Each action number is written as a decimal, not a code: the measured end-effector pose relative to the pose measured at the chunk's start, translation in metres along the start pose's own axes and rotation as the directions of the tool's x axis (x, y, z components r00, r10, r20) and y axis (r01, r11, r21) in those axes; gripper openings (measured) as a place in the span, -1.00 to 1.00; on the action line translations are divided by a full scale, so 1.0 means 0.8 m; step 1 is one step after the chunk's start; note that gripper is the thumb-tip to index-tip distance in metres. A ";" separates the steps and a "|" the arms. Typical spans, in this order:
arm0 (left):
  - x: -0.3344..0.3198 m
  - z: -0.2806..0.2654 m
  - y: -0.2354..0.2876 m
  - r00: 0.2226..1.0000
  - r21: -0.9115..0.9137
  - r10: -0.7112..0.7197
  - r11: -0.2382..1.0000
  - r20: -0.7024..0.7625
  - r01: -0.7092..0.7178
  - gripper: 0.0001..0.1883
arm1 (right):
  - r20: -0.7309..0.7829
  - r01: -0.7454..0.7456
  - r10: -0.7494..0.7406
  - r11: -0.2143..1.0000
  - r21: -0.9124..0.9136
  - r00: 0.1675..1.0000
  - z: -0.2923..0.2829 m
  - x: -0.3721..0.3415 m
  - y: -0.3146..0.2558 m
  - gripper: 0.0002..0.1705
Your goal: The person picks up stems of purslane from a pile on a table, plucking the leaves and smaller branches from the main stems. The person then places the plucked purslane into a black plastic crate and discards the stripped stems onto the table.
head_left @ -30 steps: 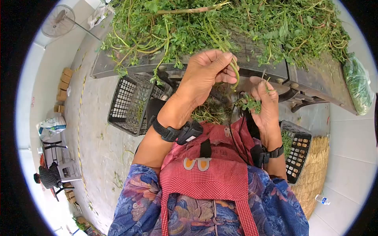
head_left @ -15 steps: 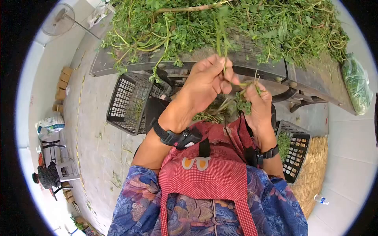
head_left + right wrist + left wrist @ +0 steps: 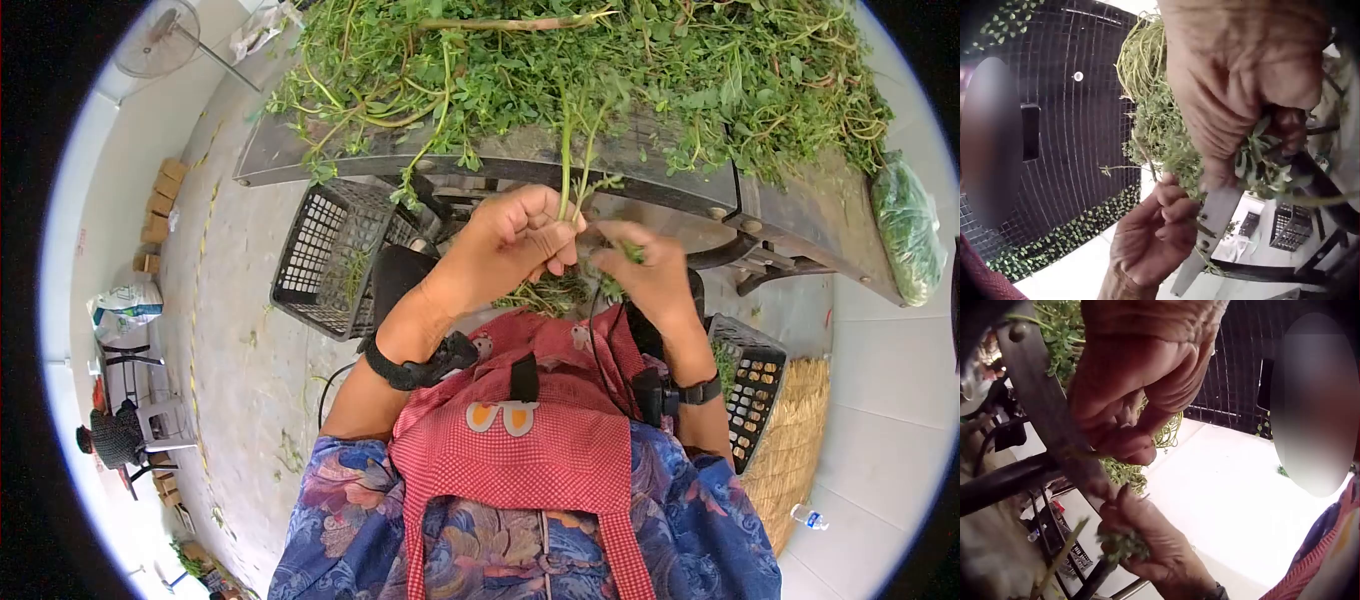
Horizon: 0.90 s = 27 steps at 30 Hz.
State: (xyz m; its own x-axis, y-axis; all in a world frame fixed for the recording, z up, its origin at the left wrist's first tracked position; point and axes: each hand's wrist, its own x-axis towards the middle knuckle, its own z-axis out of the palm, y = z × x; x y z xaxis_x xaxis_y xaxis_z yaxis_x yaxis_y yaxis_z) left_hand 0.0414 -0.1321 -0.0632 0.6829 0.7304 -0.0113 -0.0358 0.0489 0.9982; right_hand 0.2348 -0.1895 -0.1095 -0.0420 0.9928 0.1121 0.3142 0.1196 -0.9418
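Note:
My left hand (image 3: 515, 245) pinches a few long green stems (image 3: 566, 160) between thumb and fingers, below the table's front edge. Their upper ends point up toward the heap. Close to its right, my right hand (image 3: 650, 275) curls round a small leafy sprig (image 3: 632, 252); it is blurred in the head view. From the right wrist, green leaves (image 3: 1254, 156) stick out under the curled fingers. The left wrist view shows the same leafy bunch (image 3: 1124, 547) in the right hand, a little apart from the left fingertips.
A big heap of leafy greens (image 3: 560, 60) covers the dark table (image 3: 330, 165). Black plastic crates stand on the floor left (image 3: 320, 250) and right (image 3: 752, 385). A bag of greens (image 3: 905, 230) hangs at the right edge. Cut greens (image 3: 545, 295) lie below my hands.
My hands came together at the stem's lower end, then parted slightly. My left hand is lower than before, with its stems upright. The right hand keeps its leafy sprig.

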 end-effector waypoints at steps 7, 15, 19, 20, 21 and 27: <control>-0.008 0.005 -0.019 0.987 0.061 0.141 0.987 0.072 -0.146 -0.84 | -0.335 0.092 -0.008 0.968 0.234 0.942 -0.034 -0.005 -0.043 -0.71; -0.016 0.013 -0.012 0.996 -0.036 -0.018 0.999 0.084 0.021 -0.79 | 0.042 -0.099 0.111 0.588 0.803 0.993 0.007 0.005 -0.029 -0.62; -0.018 0.008 -0.020 0.996 0.006 -0.009 1.000 0.084 0.008 -0.77 | 0.105 -0.171 0.140 0.643 0.746 0.985 0.012 0.004 -0.025 -0.69; -0.018 0.007 -0.021 0.996 0.028 0.009 1.000 0.092 -0.012 -0.77 | 0.058 -0.171 0.173 0.761 0.626 0.983 0.013 0.003 -0.023 -0.73; -0.018 0.007 -0.022 0.996 0.026 0.007 1.000 0.091 -0.009 -0.77 | 0.061 -0.174 0.175 0.760 0.626 0.983 0.013 0.002 -0.022 -0.73; -0.018 0.010 -0.022 1.000 0.011 -0.010 1.000 0.024 0.010 -0.76 | -0.015 0.022 -0.021 0.997 0.071 1.000 0.000 -0.002 -0.024 -0.82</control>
State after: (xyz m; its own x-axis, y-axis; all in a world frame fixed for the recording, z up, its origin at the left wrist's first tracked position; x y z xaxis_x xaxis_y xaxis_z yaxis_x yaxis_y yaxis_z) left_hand 0.0377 -0.1490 -0.0805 0.7005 0.7134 -0.0198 -0.0211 0.0484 0.9986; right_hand 0.2291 -0.1930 -0.0916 -0.0341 0.9901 0.1362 0.2446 0.1404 -0.9594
